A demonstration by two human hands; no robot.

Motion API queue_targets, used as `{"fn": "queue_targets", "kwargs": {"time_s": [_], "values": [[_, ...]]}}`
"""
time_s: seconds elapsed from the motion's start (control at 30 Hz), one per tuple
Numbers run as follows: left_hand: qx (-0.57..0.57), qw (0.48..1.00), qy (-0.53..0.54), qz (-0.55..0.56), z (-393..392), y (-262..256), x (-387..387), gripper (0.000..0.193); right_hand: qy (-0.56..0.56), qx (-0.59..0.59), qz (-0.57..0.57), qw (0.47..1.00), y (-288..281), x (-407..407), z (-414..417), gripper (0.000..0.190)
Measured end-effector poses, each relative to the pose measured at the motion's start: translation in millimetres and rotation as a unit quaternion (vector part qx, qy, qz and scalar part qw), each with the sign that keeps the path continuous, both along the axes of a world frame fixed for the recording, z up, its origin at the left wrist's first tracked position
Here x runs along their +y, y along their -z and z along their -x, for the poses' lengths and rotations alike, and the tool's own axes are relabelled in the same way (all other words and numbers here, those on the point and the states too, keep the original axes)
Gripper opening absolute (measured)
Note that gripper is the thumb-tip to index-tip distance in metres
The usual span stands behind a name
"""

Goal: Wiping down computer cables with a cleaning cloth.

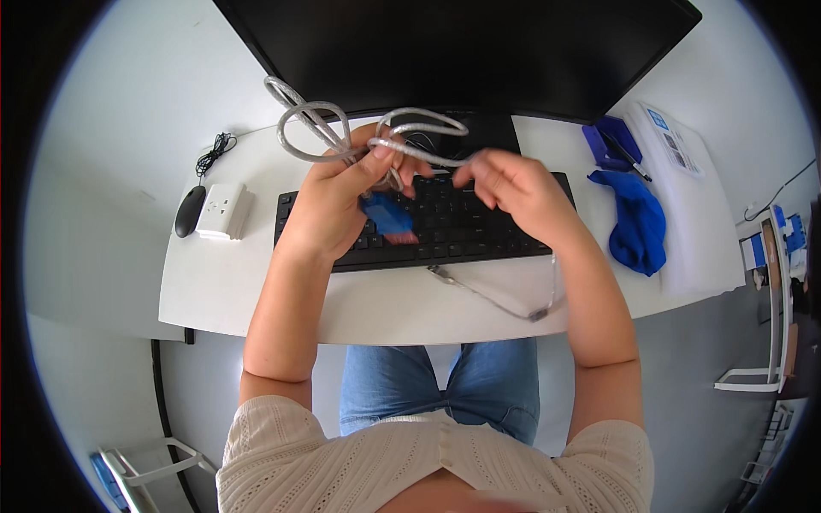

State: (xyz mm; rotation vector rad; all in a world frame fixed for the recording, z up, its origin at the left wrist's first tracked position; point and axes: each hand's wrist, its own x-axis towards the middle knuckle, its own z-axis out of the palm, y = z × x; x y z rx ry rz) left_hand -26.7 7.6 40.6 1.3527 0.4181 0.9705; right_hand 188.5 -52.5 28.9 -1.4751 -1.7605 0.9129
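My left hand grips a bundle of loops of a silvery translucent-jacketed cable, with the thumb pressed over it. Below those fingers hangs a blurred blue connector with a pinkish end, above the black keyboard. A stretch of the cable runs across to my right hand, whose curled fingers pinch it; motion blurs the fingertips. Past my right wrist the cable's free end drops to the front of the desk, with a grey ferrite bead and a metal plug on it.
A black monitor stands behind the keyboard on the white desk. Leftward are a black mouse and a white socket block. Rightward lie a blue cloth, a purple box with a pen, and white packaging.
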Motion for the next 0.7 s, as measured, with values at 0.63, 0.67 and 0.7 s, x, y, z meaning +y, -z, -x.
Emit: {"fn": "queue_targets", "kwargs": {"time_s": [0.63, 0.67, 0.7], "values": [[0.143, 0.947, 0.196, 0.211, -31.8, 32.8, -35.9, 0.021, -0.047, 0.351, -0.2, 0.914, 14.9, -8.4, 32.9, 0.043], [0.177, 0.933, 0.224, 0.219, -30.7, 35.7, -35.4, 0.024, -0.036, 0.302, -0.155, 0.94, 9.6, -14.5, 33.8, 0.047], [0.177, 0.933, 0.223, 0.22, -30.3, 36.0, -34.5, 0.024, -0.025, 0.251, -0.11, 0.961, 3.2, -19.8, 34.8, 0.051]]}}
